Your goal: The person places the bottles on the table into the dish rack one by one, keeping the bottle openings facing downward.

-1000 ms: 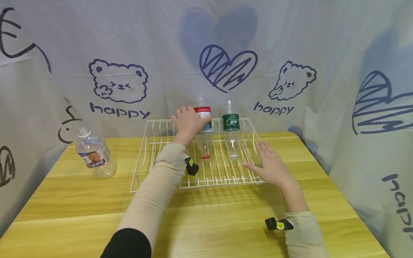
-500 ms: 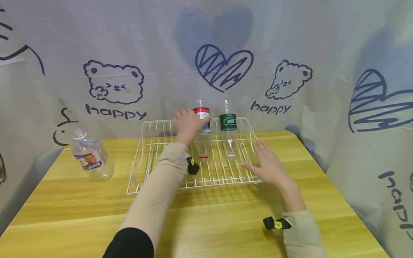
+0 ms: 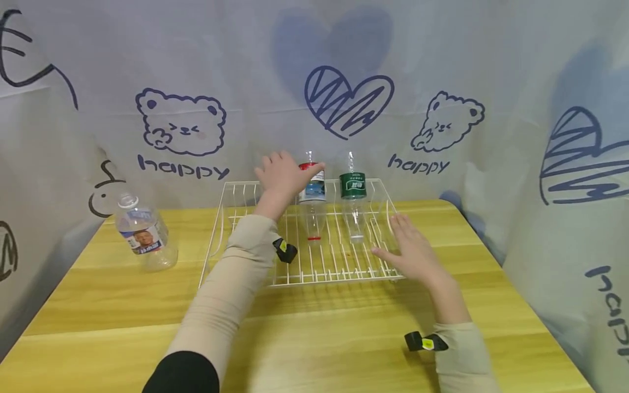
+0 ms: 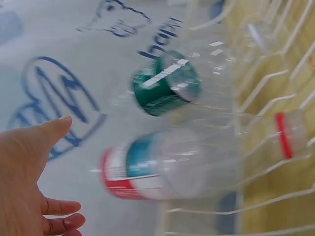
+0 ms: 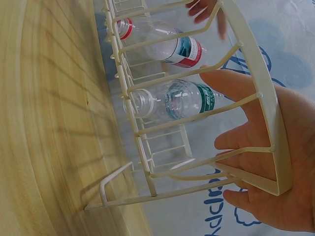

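Observation:
A white wire dish rack [image 3: 339, 281] stands on the wooden table. Two clear plastic bottles lean in it with their necks down: one with a red and blue label [image 3: 314, 190], the other with a green label [image 3: 352, 185]. My left hand [image 3: 279, 177] is just left of the red-labelled bottle, fingers spread. In the left wrist view a gap shows between this hand [image 4: 29, 172] and the bottle [image 4: 142, 167]. My right hand [image 3: 413, 251] rests at the rack's right side, fingers straight. From the right wrist, that hand [image 5: 275, 162] shows behind the rack's end wires.
Another clear bottle [image 3: 147, 237], with a face on its label, stands upright on the table [image 3: 344, 338] left of the rack. A drawn-on cloth [image 3: 265, 65] hangs close behind the rack and along both sides.
My left hand has let go of the red-labelled bottle and moved slightly up and left. That bottle stays in the rack. My right hand keeps its place at the rack's side.

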Available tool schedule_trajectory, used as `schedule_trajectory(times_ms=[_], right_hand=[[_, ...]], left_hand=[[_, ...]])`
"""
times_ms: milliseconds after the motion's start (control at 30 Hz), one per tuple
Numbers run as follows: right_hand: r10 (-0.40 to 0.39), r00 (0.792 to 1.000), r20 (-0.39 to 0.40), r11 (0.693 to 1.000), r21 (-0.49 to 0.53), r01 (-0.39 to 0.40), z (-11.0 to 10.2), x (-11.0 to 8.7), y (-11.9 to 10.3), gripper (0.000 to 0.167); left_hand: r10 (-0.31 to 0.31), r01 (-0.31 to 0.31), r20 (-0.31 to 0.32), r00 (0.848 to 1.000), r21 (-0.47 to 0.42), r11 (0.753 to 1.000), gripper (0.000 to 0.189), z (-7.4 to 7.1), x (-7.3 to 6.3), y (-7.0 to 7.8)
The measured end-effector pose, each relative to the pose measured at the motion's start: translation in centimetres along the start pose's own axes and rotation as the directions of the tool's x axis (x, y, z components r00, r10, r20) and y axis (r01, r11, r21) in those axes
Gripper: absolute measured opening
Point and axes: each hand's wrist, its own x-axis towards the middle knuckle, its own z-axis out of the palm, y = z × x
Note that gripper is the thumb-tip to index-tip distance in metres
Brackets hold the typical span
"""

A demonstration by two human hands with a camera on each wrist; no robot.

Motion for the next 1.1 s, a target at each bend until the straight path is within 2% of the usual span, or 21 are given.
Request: schedule_trajectory(times_ms=[200, 433, 667, 967, 1100], right_hand=[[0.005, 1.000, -0.011, 1.000, -0.018, -0.005, -0.4, -0.3, 0.6, 0.098], [0.015, 1.000, -0.003, 1.000, -0.020, -0.015, -0.2, -0.4, 0.6, 0.097], [0.018, 1.000, -0.001, 1.000, -0.008, -0.018, 0.1, -0.3, 0.4, 0.098], [0.002, 1.000, -0.012, 1.000, -0.009, -0.002, 0.0, -0.3, 0.1, 0.098], [0.006, 1.000, -0.013, 1.000, -0.009, -0.006, -0.1, -0.3, 0.1, 0.098]], left_hand=[[0.045, -0.048, -0.071, 0.996, -0.045, 0.998, 0.095, -3.4, -1.4, 0.1], [0.080, -0.088, -0.120, 0.990, -0.068, 0.994, 0.097, -5.8, -4.1, -1.6], [0.097, -0.106, -0.169, 0.981, -0.048, 0.993, 0.089, -7.3, -7.4, -5.5], [0.158, -0.157, -0.259, 0.953, 0.026, 0.987, 0.072, -8.5, -11.8, -11.6], [0.160, -0.149, -0.300, 0.940, 0.057, 0.987, 0.063, -8.7, -13.2, -14.1]])
